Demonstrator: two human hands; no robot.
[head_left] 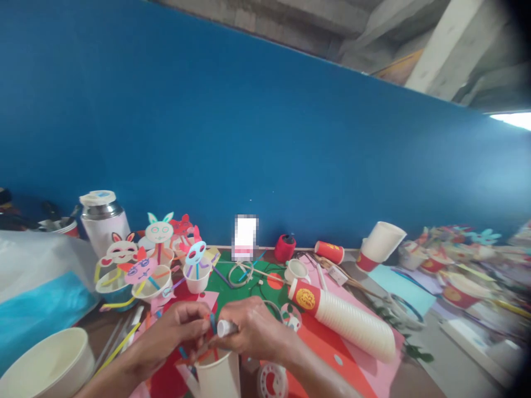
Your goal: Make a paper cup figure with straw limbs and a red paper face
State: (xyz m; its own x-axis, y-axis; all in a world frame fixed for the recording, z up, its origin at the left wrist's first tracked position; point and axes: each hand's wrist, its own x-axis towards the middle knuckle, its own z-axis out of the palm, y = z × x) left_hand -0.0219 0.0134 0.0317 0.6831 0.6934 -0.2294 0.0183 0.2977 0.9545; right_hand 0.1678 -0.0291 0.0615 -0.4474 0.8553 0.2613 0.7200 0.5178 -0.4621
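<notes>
A tall white paper cup [219,378] stands at the bottom centre, with both hands over its rim. My left hand [185,329] is closed, its fingers pinched on thin coloured strips, orange and blue, that rise from the cup. My right hand [253,331] is wrapped round a white cylindrical stick [226,328], its end pointing left, close to the strips. The fingertips of the two hands nearly meet. What lies inside the cup is mostly hidden by the hands.
Small cups with paper animal faces [159,232] stand behind on the left, near a flask [103,221]. A large white bowl [50,362] is at the lower left. A long stack of paper cups [352,323] lies on the right. A blue wall [265,132] rises behind.
</notes>
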